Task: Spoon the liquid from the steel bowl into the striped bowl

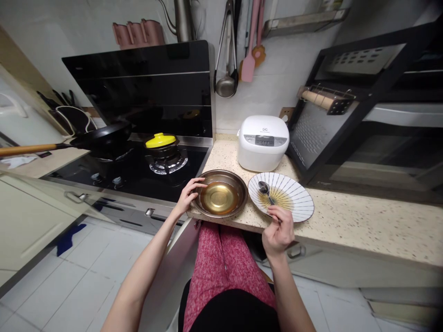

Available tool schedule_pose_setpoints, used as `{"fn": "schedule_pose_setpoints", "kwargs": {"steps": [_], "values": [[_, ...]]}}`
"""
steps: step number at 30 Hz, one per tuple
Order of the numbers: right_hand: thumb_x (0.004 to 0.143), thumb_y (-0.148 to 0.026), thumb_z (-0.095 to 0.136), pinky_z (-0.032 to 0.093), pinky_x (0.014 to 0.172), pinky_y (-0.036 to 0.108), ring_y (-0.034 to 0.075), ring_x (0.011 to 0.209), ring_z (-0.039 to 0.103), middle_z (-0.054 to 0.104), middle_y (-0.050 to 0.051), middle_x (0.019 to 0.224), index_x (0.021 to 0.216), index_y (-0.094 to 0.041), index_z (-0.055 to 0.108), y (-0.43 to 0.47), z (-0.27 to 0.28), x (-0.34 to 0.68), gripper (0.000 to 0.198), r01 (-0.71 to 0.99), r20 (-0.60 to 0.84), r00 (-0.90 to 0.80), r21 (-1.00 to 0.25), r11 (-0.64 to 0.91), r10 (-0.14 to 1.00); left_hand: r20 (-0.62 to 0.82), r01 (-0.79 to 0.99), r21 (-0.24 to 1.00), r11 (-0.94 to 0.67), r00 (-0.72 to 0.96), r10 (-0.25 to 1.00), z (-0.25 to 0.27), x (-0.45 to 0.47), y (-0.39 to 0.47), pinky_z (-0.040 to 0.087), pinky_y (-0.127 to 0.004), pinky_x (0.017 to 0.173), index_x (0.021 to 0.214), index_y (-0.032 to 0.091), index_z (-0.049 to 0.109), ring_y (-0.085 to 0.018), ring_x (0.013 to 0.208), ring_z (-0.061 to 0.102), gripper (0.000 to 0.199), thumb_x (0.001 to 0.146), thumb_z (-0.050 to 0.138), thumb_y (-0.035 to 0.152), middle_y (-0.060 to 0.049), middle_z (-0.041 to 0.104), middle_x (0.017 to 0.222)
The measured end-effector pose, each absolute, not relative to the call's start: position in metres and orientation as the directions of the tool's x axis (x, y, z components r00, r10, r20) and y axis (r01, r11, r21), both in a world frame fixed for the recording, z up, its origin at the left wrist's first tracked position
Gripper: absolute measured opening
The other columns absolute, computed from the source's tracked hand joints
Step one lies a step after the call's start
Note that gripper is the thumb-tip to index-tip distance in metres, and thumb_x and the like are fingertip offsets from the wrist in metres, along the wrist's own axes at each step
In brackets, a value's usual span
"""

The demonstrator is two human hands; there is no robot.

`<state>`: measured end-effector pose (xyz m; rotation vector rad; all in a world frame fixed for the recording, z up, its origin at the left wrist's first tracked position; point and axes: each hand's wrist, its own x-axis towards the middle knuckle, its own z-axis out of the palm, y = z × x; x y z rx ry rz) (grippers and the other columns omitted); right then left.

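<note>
A round metal bowl (240, 189) holding an amber-yellow liquid sits at the counter's front edge. My left hand (188, 196) grips its left rim, fingers reaching over the edge. To the bowl's right lies a white oval plate (301, 198) with dark radiating lines and a yellowish wet patch in its middle. My right hand (279, 228), closed, holds a spoon (264, 188) by its handle over this plate. The spoon's dark, shiny head points away from me; whether it touches the plate I cannot tell.
Behind the plate stands a white rice cooker (263, 143). Left is a gas hob with a yellow-lidded pot (161, 141) and a black wok (104, 134), its wooden handle sticking out. A black rack (311, 124) flanks the right side; utensils such as a ladle (226, 86) hang above.
</note>
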<state>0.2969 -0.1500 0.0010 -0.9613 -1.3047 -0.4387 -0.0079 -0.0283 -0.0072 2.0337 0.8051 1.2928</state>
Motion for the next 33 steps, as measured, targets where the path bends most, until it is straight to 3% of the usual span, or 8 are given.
{"fn": "schedule_pose_setpoints", "kwargs": {"steps": [5,11,21,33], "values": [[0.106,-0.033,0.048,0.056,0.078,0.041,0.021,0.083,0.069,0.07,0.005,0.087,0.094,-0.022,0.063,-0.153,0.004,0.292,0.022,0.662,0.873,0.401,-0.486,0.571,0.279,0.552,0.171,0.759,-0.628,0.341,0.761,-0.007,-0.008,-0.029,0.036,-0.056,0.119,0.114,0.02,0.077,-0.036,0.134,0.054,0.037,0.091,0.054,0.038,-0.013,0.062,0.142],[0.105,-0.029,0.05,0.055,0.077,0.038,0.019,0.082,0.066,0.065,0.004,0.087,0.089,-0.021,0.061,-0.157,0.006,0.272,0.022,0.359,0.694,0.594,-0.682,0.638,0.408,0.552,0.183,0.755,-0.629,0.342,0.761,-0.007,-0.008,-0.029,0.036,-0.057,0.119,0.115,0.019,0.077,-0.036,0.135,0.053,0.038,0.092,0.054,0.039,-0.013,0.061,0.143],[0.106,-0.027,0.048,0.054,0.073,0.031,0.015,0.076,0.063,0.066,0.003,0.092,0.093,-0.021,0.063,-0.157,-0.006,0.242,0.021,0.223,0.634,0.432,-0.765,0.605,0.642,0.57,0.176,0.739,-0.65,0.349,0.744,-0.007,-0.009,-0.028,0.037,-0.058,0.119,0.115,0.019,0.077,-0.036,0.134,0.055,0.037,0.092,0.054,0.038,-0.014,0.062,0.143],[0.106,-0.032,0.049,0.053,0.07,0.029,0.014,0.074,0.062,0.067,0.002,0.09,0.094,-0.022,0.065,-0.152,-0.013,0.233,0.023,0.169,0.559,0.368,-0.826,0.538,0.743,0.549,0.186,0.754,-0.63,0.348,0.759,-0.007,-0.009,-0.028,0.035,-0.057,0.12,0.115,0.019,0.077,-0.037,0.134,0.053,0.039,0.092,0.053,0.041,-0.014,0.061,0.143]]}}
